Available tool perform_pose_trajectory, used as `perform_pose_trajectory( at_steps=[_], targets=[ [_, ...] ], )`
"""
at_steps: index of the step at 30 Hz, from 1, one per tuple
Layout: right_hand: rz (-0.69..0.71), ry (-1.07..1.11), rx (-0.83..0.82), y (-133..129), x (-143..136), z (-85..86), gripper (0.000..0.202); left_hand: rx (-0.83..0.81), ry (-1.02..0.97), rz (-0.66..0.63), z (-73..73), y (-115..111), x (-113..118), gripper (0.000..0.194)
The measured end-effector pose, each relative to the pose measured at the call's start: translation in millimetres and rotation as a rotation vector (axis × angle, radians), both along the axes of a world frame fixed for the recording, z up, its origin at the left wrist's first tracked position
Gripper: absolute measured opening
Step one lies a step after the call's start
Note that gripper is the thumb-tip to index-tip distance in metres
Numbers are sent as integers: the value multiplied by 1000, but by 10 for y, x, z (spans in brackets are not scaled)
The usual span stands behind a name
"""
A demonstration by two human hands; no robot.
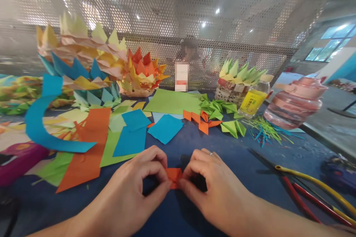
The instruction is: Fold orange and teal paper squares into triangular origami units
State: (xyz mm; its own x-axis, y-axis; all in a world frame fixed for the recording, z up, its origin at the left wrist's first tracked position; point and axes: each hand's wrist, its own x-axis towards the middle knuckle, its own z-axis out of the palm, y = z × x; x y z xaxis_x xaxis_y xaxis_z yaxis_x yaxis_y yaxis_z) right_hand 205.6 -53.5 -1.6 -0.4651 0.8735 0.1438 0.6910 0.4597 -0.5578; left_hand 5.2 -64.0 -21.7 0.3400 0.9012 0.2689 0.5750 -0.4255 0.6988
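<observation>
A small folded piece of orange paper is held low over the dark blue table, close to me. My left hand pinches its left end between thumb and fingers. From the other side, my right hand, with a ring on one finger, pinches the right end. Fingertips hide both ends of the paper. Just beyond my hands lie blue paper pieces and a few folded orange pieces. Folded green pieces sit a little farther right.
Scissors lie open at the right. A pink jug and a yellow-labelled bottle stand behind thin paper strips. Left are an orange sheet, a curled blue strip and a magenta tool. Folded-paper bowls line the back.
</observation>
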Motion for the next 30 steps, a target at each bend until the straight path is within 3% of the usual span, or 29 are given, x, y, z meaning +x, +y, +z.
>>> perform_pose_trajectory(
  at_steps=[18, 25, 30],
  targets=[
    [-35, -24, -7, -9, -20, 46, 12, -36, 15, -24, 21, 38, 8, 10],
    [10, -54, -44, 21, 6, 65, 26, 17, 108, -75, 41, -24, -26, 17],
    [65, -53, -50, 42, 42, 85, 26, 151, 134, -104, 0, -60, -57, 26]
  ],
)
